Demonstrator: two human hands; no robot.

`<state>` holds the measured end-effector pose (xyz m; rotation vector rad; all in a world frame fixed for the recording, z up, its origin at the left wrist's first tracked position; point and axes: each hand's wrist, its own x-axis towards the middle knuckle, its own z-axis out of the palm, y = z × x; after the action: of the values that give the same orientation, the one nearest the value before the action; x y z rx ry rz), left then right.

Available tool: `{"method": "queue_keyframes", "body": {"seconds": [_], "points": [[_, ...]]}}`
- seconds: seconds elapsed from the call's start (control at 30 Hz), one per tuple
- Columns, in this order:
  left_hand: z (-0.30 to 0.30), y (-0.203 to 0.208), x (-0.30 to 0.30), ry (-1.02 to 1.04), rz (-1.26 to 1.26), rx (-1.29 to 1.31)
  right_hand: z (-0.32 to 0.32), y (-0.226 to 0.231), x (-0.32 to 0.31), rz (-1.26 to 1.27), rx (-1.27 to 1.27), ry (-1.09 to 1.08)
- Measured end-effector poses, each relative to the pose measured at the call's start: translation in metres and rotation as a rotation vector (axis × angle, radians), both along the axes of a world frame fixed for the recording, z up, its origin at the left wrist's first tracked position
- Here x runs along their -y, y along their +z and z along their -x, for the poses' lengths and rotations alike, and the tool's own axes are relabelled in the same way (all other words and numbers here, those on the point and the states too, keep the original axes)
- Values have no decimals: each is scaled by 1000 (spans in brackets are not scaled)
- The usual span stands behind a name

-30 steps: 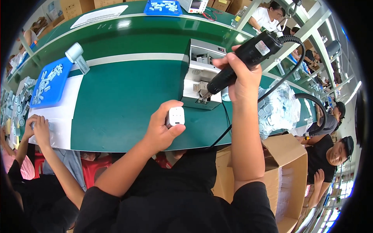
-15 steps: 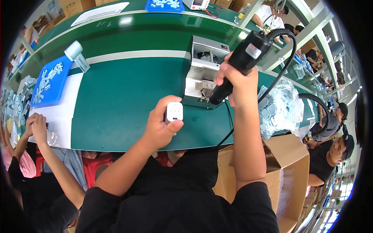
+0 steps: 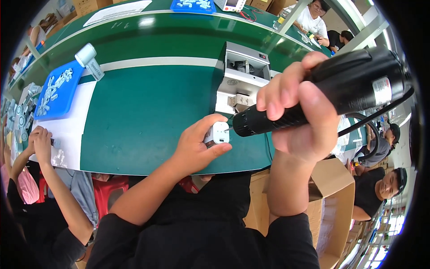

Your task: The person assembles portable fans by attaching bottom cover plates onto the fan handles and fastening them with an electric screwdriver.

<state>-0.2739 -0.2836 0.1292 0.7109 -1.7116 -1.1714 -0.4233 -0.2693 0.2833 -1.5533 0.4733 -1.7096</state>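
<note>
My left hand (image 3: 197,145) is wrapped round a small white device (image 3: 221,133), whose end face with small holes and a dark slot is turned up toward me. My right hand (image 3: 307,112) grips a black corded electric screwdriver (image 3: 358,80), held almost level. Its thin bit points left and meets the end face of the white device; whether it sits in a hole is too small to tell. Just beyond both hands stands a silver and black screw feeder (image 3: 245,83), with an open compartment on top and a metal bracket at its front.
On the left are a blue tray (image 3: 67,103) of small pale parts, a pale blue handheld fan (image 3: 89,61) and a co-worker's hands (image 3: 42,143). An open cardboard box (image 3: 333,184) stands below the table's right front edge. The screwdriver's cable (image 3: 376,116) runs along the right.
My right hand has swung the screwdriver from upright at the feeder down to nearly level, bringing its bit to the white device. My left hand has shifted slightly right with the device.
</note>
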Motion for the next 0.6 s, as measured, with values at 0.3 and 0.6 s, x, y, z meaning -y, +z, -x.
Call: {"method": "queue_keyframes", "body": {"seconds": [0.3,0.6], "points": [[0,1,1,-21,10,-1,2,1,-1,-45,74,55],[2,0,3,-14,46,-7,1,-1,4,-62,31,75]]}}
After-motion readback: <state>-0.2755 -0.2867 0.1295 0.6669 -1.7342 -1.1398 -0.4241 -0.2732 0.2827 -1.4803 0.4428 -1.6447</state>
